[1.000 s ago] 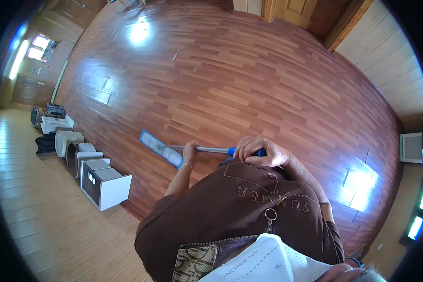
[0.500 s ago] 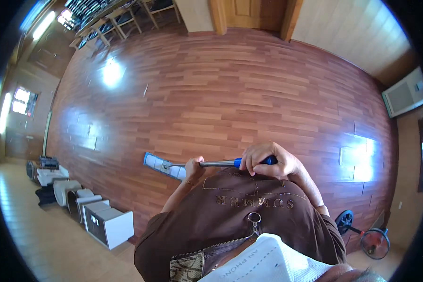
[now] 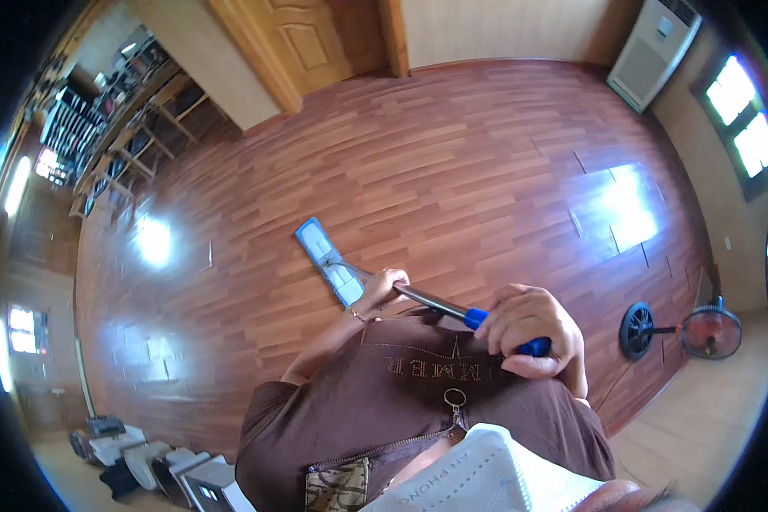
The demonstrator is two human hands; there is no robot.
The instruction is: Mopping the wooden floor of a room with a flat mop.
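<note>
The step in hand looks like guiding a flat rectangular mop head with a pale-blue pad [image 3: 324, 254] over the reddish-brown wood-plank floor [image 3: 469, 188]; it lies ahead and left of the left fingers. The left hand [image 3: 385, 288] curls its fingers round the silver metal pole [image 3: 435, 301]; the right hand [image 3: 538, 328] wraps its fingers round the blue grip [image 3: 476, 318] at the near end. Another stroke would call for the right fingers steering while the left fingers bear down. Ahead of both hands, bare planks run to the brown wooden door [image 3: 311, 43]. Tighter edges: a round-based black fan [image 3: 710, 333] right of the right fingers, white and grey containers [image 3: 149, 461] behind-left of the left fingers.
</note>
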